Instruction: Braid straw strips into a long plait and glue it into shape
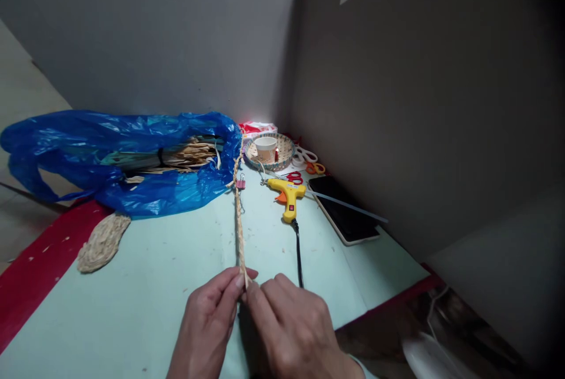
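Note:
A long braided straw cord runs across the pale green table from the blue bag towards me. My left hand and my right hand meet at its near end, both with fingers pinched together on the braid's loose strands. A small pink clip is fastened on the cord near its far end.
A blue plastic bag holding dried straw lies at the back left, a woven straw oval in front of it. A yellow glue gun with black cable, a phone, scissors and a small basket with a cup sit at the right.

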{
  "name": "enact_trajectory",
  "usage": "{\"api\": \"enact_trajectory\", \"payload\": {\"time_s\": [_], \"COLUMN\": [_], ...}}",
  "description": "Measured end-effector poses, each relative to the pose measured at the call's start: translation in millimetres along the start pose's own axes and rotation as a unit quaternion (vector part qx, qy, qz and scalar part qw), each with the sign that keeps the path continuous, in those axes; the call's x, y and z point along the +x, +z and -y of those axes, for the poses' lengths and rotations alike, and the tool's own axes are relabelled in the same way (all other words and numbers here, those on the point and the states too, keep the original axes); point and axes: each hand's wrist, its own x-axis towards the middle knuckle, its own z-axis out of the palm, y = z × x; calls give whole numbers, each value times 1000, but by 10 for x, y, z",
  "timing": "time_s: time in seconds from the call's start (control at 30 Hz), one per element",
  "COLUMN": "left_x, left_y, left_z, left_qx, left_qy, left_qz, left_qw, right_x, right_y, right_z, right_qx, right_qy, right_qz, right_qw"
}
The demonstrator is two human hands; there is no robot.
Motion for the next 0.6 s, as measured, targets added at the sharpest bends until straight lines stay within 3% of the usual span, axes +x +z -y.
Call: {"api": "enact_trajectory", "payload": {"time_s": [0.1, 0.17, 0.27, 0.3, 0.4, 0.5, 0.6], "left_x": [-47, -61, -67, -72, -103, -130, -132], "left_y": [9, 7, 7, 11, 28, 22, -4], "left_z": [14, 12, -5, -13, -29, -27, -14], "left_qx": [-77, -83, -71, -79, -115, -145, -152], "left_qy": [-53, -39, 14, 19, -33, -79, -93], "left_qz": [17, 25, 30, 30, 27, 11, -12], "left_qw": [996, 995, 997, 996, 992, 986, 984], "right_x": [-9, -15, 19, 43, 136, 208, 232], "right_y": [75, 79, -28, -80, -186, -147, -33], "right_z": [39, 21, -64, -97, -165, -171, -164], "right_qx": [-27, -6, 130, 187, 305, 346, 357], "right_qy": [-54, -66, 27, 94, 269, 309, 303], "right_qz": [-22, -25, 30, 69, 206, 299, 313], "right_qw": [998, 998, 991, 975, 890, 834, 826]}}
